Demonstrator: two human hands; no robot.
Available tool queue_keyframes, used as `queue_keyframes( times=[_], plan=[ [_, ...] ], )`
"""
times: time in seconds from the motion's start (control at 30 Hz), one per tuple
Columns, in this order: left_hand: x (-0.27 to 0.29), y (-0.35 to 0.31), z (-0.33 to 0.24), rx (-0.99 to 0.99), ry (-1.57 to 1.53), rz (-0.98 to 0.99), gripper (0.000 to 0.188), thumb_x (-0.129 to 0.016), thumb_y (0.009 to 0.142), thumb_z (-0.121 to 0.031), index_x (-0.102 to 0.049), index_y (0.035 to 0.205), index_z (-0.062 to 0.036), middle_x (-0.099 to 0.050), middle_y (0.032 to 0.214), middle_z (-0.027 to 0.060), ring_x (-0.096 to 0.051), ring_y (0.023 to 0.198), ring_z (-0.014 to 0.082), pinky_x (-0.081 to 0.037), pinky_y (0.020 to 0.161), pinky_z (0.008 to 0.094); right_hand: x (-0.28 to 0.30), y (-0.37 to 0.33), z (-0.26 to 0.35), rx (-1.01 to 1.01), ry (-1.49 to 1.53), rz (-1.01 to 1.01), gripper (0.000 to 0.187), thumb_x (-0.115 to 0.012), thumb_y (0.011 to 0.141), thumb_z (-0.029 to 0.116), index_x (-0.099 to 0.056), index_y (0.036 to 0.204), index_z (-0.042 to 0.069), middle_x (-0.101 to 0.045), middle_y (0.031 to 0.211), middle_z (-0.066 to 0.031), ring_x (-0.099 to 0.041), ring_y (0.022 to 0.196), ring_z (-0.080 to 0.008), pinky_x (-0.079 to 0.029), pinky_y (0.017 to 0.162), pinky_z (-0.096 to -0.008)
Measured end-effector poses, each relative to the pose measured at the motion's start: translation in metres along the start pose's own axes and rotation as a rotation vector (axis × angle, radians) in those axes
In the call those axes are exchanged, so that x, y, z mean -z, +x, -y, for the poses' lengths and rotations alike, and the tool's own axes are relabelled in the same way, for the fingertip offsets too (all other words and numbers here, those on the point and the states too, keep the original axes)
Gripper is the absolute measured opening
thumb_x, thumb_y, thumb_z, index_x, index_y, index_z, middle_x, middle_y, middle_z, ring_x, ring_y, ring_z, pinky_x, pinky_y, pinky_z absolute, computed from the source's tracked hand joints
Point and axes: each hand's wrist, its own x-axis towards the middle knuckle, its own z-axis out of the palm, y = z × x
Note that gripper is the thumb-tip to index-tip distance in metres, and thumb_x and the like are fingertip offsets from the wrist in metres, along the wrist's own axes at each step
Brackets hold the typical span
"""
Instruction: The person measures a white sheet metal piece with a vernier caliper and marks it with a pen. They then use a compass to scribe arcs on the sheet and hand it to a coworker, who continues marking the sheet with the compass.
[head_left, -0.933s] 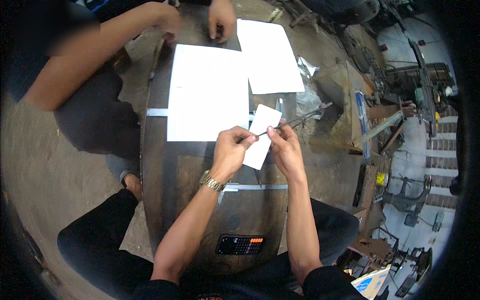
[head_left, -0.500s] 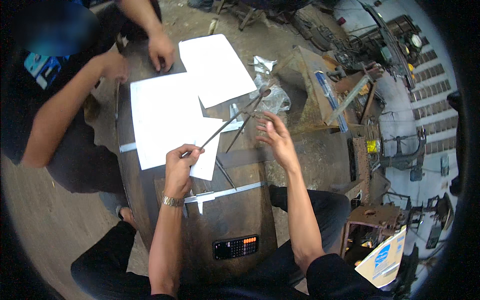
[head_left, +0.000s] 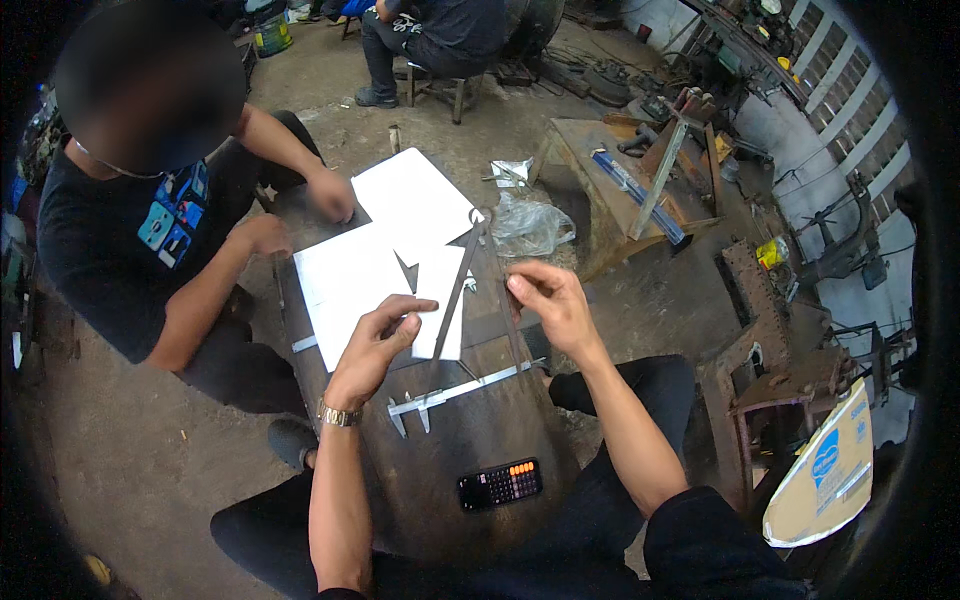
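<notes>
A large pair of metal dividers (head_left: pixel 459 290) is over the table in front of me, its round hinge away from me and its two legs spread toward me. My right hand (head_left: pixel 558 312) has thumb and fingertips closed at the right leg. My left hand (head_left: pixel 375 350), with a metal-banded watch at the wrist, has its index finger stretched toward the left leg and its thumb apart; it holds nothing that I can see. White paper sheets (head_left: pixel 345 285) lie beyond and beneath the dividers. Nearer me on the table is a silver vernier caliper (head_left: pixel 430 398).
A black phone (head_left: pixel 499 485) showing a calculator lies on the wooden table (head_left: pixel 420 460) near me. A person (head_left: pixel 190 250) sits at the left, hands at the table edge. Clear plastic (head_left: pixel 530 225) lies at the far right. A workbench (head_left: pixel 585 215) with tools stands beyond; cardboard (head_left: pixel 822 475) stands at right.
My left hand has let go of the dividers' leg. My right hand, spread before, has closed at the right leg. The dividers have turned and their legs opened wider. My view has shifted.
</notes>
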Motion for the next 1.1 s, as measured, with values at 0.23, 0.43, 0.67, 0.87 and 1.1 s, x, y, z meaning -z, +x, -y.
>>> queue_keyframes(
  times=[0.23,0.43,0.67,0.87,1.1],
  plan=[
    [-0.040,-0.035,-0.033,-0.116,0.050,-0.058,0.032,-0.055,0.106,-0.029,-0.070,0.110,-0.0018,-0.064,0.102,-0.0008,-0.055,0.095,0.0096,-0.044,0.083,0.0267,-0.046,-0.067,0.030,-0.130,-0.171,0.211,0.024,-0.071,0.095,0.020,-0.072,0.101,-0.004,-0.068,0.074,-0.0075,-0.061,0.066,-0.0106,-0.049,0.061,-0.0278],
    [-0.049,-0.057,-0.028,-0.059,-0.098,-0.196,0.026,-0.057,0.106,-0.025,-0.067,0.103,-0.0012,-0.067,0.094,-0.0005,-0.055,0.088,0.0057,-0.045,0.081,0.0240,-0.066,-0.086,0.049,-0.044,-0.351,0.163,0.023,-0.074,0.092,0.020,-0.072,0.096,-0.003,-0.071,0.080,-0.0127,-0.065,0.067,-0.0150,-0.049,0.061,-0.0295],
    [-0.046,-0.086,-0.037,-0.135,0.022,-0.306,0.028,-0.055,0.106,-0.029,-0.064,0.099,-0.0033,-0.061,0.085,-0.0035,-0.048,0.075,0.0035,-0.039,0.066,0.0221,-0.080,-0.094,0.061,0.044,-0.311,0.190,0.023,-0.076,0.090,0.019,-0.070,0.097,-0.003,-0.072,0.084,-0.0128,-0.067,0.068,-0.0176,-0.051,0.062,-0.0305],
    [-0.043,-0.105,-0.029,-0.150,-0.023,-0.361,0.031,-0.054,0.107,-0.032,-0.063,0.096,-0.0036,-0.056,0.079,-0.0048,-0.045,0.071,0.0033,-0.035,0.063,0.0223,-0.094,-0.103,0.067,-0.015,-0.304,0.294,0.024,-0.076,0.090,0.018,-0.068,0.103,-0.001,-0.072,0.087,-0.0127,-0.068,0.071,-0.0188,-0.052,0.064,-0.0317],
    [-0.039,-0.110,-0.025,-0.143,0.003,-0.356,0.031,-0.054,0.107,-0.031,-0.064,0.098,-0.0027,-0.057,0.084,-0.0035,-0.047,0.074,0.0044,-0.038,0.065,0.0228,-0.100,-0.110,0.070,-0.007,-0.262,0.256,0.021,-0.077,0.087,0.003,-0.068,0.105,-0.003,-0.073,0.093,-0.0097,-0.069,0.082,-0.0139,-0.055,0.072,-0.0276]
  ],
)
